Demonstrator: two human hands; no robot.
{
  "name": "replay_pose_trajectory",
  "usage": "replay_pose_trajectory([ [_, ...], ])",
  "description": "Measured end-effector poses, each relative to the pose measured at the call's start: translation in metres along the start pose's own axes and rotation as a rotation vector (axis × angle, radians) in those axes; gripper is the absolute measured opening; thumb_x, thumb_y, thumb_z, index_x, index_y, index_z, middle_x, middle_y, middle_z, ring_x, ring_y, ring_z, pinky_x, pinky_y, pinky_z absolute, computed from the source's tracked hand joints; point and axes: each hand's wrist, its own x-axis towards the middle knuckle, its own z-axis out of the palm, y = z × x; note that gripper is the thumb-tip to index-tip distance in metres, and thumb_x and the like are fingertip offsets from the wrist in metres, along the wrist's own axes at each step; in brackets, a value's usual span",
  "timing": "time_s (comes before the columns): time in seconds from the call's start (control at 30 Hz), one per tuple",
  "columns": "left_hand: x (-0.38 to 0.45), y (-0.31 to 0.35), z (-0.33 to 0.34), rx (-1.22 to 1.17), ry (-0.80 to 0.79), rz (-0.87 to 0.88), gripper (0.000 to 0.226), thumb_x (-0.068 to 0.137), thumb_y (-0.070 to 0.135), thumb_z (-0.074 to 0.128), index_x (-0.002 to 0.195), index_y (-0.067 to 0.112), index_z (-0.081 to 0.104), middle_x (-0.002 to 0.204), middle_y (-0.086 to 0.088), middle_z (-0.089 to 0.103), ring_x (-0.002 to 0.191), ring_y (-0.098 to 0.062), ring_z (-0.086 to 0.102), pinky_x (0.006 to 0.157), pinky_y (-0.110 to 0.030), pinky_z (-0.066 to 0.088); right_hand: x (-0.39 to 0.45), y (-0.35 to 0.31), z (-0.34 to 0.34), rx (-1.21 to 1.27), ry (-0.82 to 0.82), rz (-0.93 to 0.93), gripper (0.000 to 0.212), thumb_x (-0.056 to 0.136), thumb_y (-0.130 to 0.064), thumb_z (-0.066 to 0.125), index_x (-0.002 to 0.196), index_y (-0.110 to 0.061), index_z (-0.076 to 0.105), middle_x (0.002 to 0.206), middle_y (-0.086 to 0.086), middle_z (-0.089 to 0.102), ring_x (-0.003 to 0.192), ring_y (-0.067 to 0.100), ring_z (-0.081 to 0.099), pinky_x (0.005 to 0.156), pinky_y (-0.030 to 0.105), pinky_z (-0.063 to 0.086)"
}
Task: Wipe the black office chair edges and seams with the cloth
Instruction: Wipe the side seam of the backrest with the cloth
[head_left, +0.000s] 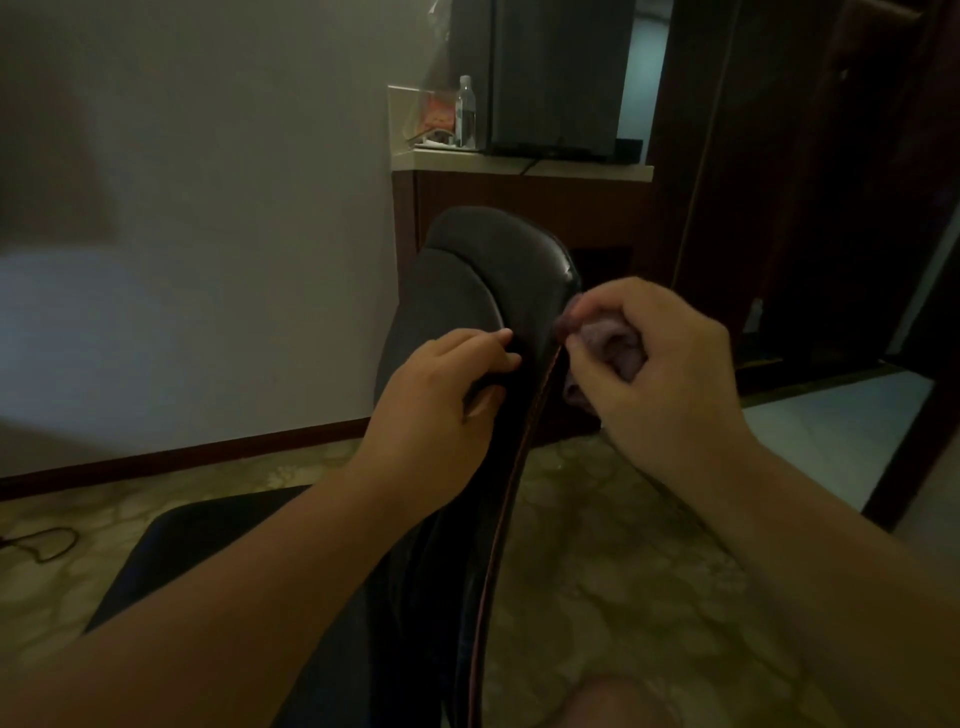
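The black office chair (488, 270) fills the middle of the head view, its padded backrest seen from above and behind, with a reddish seam running down its right edge. My left hand (441, 400) grips the backrest on its left side, fingers curled over the padding. My right hand (660, 374) holds a bunched pinkish cloth (613, 338) pressed against the backrest's right edge, just below the top corner. The chair's seat shows dark at lower left.
A wooden cabinet (519, 208) stands behind the chair, with a water bottle (466, 111), a plastic bag and a dark appliance (561, 78) on top. A white wall lies left, a dark wooden door frame right. Patterned carpet covers the floor; a cable (41, 545) lies at left.
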Motion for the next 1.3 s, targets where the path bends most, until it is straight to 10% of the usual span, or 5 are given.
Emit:
replay_pose_trajectory([
  [1.03, 0.011, -0.008, 0.011, -0.031, -0.065, -0.051, 0.045, 0.087, 0.0, 0.067, 0.113, 0.034, 0.057, 0.131, 0.018, 0.05, 0.131, -0.012, 0.048, 0.107, -0.032, 0.043, -0.021, 0.018, 0.026, -0.082, 0.1, 0.006, 0.015, 0.082, -0.013, 0.067, 0.096, -0.009, 0.067, 0.097, 0.003, 0.061, 0.086, 0.006, 0.054, 0.077, 0.006, 0.04],
  [1.3, -0.015, -0.025, 0.019, 0.018, -0.064, -0.138, 0.068, 0.091, 0.011, 0.067, 0.146, 0.038, 0.039, 0.153, 0.014, 0.036, 0.143, -0.008, 0.033, 0.117, -0.032, 0.034, -0.02, 0.023, 0.028, -0.082, 0.104, 0.07, 0.012, 0.083, -0.012, 0.069, 0.095, -0.013, 0.066, 0.093, -0.009, 0.055, 0.077, -0.005, 0.049, 0.074, 0.003, 0.039],
])
